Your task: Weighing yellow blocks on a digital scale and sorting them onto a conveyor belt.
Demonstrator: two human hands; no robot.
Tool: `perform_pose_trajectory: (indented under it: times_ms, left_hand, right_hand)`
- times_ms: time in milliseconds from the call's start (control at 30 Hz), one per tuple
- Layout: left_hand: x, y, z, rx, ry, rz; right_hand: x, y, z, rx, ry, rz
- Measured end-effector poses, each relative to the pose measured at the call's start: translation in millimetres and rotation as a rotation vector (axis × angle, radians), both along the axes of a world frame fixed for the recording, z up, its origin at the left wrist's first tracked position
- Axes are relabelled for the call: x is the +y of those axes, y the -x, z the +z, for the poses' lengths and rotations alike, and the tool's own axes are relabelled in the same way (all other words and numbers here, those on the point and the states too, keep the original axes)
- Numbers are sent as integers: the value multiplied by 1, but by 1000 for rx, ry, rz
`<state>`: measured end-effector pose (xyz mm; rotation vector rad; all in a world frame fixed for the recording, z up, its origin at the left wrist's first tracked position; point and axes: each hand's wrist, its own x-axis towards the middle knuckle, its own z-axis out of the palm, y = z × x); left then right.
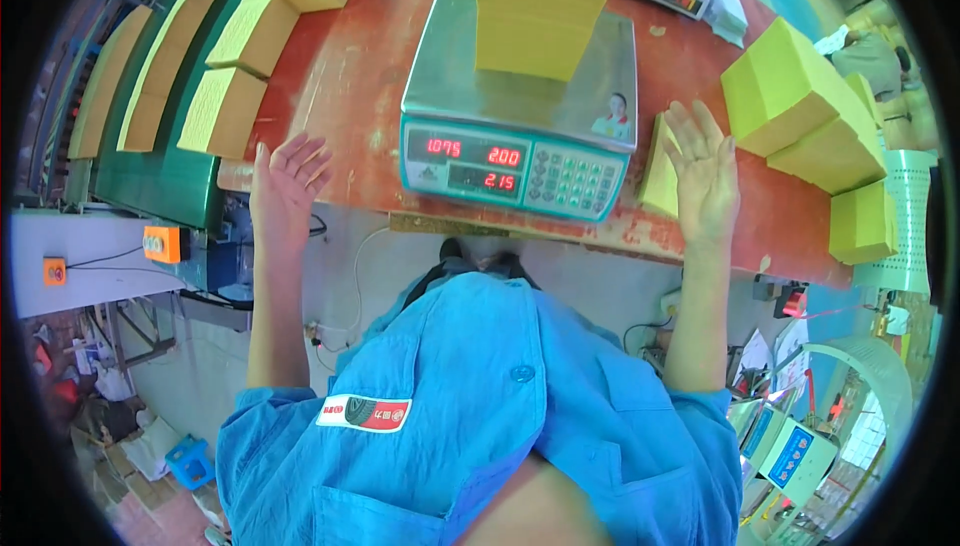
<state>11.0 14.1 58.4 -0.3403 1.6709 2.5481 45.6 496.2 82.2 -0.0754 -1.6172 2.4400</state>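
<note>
Resting on metal-topped scale [436,76]: angular yellow block [540,16] | left hand [287,184], right hand [708,176]: grip loosely spread, empty

Red tabletop [345,86], paint worn in patches, carries a scale [445,81] with red digits lit. A large yellow block [545,16] rests on the scale's pan, toward the far side. Left hand [284,186]: palm showing, grip loose, fingers spread, near the row of blocks [222,116]. Right hand [706,176]: palm showing, fingers parted, partly covering a small block [657,174] from view; contact cannot be determined. Stacked blocks [790,86] stand just beyond it, to the right
</note>
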Motion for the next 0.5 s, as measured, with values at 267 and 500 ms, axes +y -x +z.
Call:
perform_pose_trajectory:
  times_ms: [267, 500]
  left_hand:
    - [59, -5, 8, 23, -83, -180]
    - [79, -6, 20, 29, -56, -217]
  right_hand:
    - [-15, -24, -1, -10, 102, 61]
    - [4, -57, -6, 5, 132, -2]
